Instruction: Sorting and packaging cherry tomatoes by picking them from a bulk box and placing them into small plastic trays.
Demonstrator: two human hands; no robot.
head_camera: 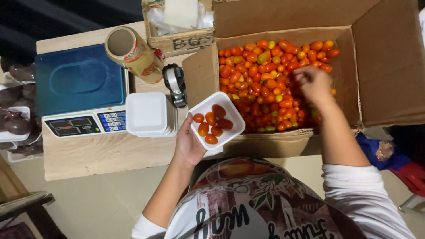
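The right hand [313,83], fingers curled down among the small red and orange tomatoes [265,84] in the open brown cardboard box [376,66], lies just right of the left hand [189,144] cupping a square white foam tray [217,119] holding a few tomatoes over the box's near-left corner.

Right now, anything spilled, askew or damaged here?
Nothing spilled. The tape roll lies tipped on its side, leaning over the scale edge. A few tomatoes in the box are green among the red and orange ones. The tray in the left hand sits level; the right hand is in the box.
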